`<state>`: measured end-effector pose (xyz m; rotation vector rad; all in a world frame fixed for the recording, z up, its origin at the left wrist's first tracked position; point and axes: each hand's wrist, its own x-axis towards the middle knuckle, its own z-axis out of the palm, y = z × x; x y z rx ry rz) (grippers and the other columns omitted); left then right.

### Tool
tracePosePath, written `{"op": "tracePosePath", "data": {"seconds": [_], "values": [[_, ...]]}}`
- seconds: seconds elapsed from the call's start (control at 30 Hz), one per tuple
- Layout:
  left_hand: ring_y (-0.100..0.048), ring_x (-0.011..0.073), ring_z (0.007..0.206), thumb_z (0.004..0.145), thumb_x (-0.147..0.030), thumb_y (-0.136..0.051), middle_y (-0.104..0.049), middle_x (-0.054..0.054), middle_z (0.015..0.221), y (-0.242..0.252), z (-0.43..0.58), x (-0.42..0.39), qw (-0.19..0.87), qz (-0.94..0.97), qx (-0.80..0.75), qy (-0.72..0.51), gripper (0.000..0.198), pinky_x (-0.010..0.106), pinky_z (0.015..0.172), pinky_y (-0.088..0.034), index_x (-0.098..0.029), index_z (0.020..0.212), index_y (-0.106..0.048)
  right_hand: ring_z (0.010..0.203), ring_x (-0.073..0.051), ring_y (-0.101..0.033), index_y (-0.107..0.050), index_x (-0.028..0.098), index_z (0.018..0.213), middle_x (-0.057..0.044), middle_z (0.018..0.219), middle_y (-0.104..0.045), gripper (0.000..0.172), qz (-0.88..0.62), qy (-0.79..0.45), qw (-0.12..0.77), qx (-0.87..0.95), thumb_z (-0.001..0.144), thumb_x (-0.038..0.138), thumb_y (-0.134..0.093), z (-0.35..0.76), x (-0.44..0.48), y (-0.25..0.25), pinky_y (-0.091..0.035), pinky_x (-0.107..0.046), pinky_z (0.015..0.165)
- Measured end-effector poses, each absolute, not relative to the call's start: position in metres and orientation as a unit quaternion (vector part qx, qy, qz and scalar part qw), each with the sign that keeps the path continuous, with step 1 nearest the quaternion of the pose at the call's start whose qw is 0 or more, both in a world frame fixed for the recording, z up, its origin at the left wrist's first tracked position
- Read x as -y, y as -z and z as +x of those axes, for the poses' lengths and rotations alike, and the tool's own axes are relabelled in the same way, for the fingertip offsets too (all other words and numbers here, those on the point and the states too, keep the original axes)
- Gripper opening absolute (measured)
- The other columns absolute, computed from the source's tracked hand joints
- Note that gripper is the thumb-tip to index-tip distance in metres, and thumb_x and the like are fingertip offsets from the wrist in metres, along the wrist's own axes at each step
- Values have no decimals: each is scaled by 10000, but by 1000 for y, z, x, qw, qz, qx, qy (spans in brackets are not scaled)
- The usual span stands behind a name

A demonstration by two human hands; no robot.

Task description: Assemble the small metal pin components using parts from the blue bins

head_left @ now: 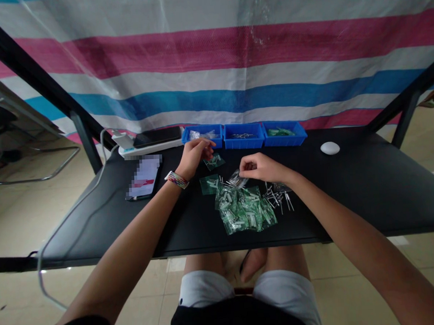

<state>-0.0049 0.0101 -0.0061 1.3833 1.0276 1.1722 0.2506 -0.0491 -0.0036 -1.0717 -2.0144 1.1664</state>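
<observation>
My left hand (pixel 197 157), with a woven band on its wrist, hovers in front of the left blue bin (pixel 218 142). Its fingers are curled, and whatever they may hold is hidden. Just below them lies a small green bag (pixel 217 161), and a second green bag (pixel 210 184) is nearer to me. My right hand (pixel 260 167) has its fingertips pinched at a small clear plastic bag (pixel 237 180) at the pile's far edge. The pile of green plastic bags (pixel 242 209) holds pale slim pieces. Loose metal pins (pixel 279 198) lie right of it, partly under my right forearm.
A middle blue bin (pixel 243 142) holds metal pins; the right blue bin (pixel 285 139) holds green bags. At left are a lit phone (pixel 145 177), a white power strip (pixel 155 147) with a dark phone on it, and a cable (pixel 71 212). A white mouse (pixel 330 148) sits at right.
</observation>
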Motion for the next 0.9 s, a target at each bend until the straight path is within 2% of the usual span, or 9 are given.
{"op": "tracePosePath", "data": {"seconds": [0.23,0.33,0.4,0.5,0.7,0.9], "values": [[-650,142,585,932,-530,-626,-674,53,708,-1,6,7,523,670,-357,-387,417,230,553,-516,-133,882,-741,574,-108,-548,-637,195,827,-48,816,-752,253,-407,-527,400,630,819,395,-791,250,45,-1,-373,-227,487],[-683,151,621,930,-571,-641,-703,58,771,-7,14,19,553,685,-335,-335,443,240,570,-535,-139,866,-709,590,-108,-578,-625,203,834,-32,820,-744,299,-402,-541,459,579,792,426,-820,247,44,2,-415,-222,499],[-671,133,616,864,-521,-753,-698,39,758,-9,18,25,546,699,-333,-320,384,222,567,-524,-142,847,-689,622,-116,-618,-628,203,841,-27,834,-743,316,-405,-549,481,550,775,434,-834,246,45,2,-459,-224,526],[-652,119,593,817,-478,-813,-674,13,709,-8,23,27,537,705,-330,-325,360,210,550,-510,-148,843,-673,650,-125,-652,-634,202,851,-27,861,-745,328,-413,-567,485,521,757,433,-846,246,47,1,-509,-233,554],[-628,107,566,822,-427,-807,-642,-1,644,-3,26,26,517,710,-328,-348,330,197,543,-481,-152,786,-629,646,-129,-657,-685,193,922,-13,850,-719,325,-413,-581,472,519,722,378,-863,245,50,-2,-547,-243,546],[-590,96,549,824,-368,-753,-605,-19,625,-2,27,28,493,722,-327,-359,279,200,548,-468,-166,735,-581,618,-121,-644,-692,186,895,-4,789,-698,283,-407,-563,465,550,750,374,-846,242,49,4,-557,-242,536]]}}
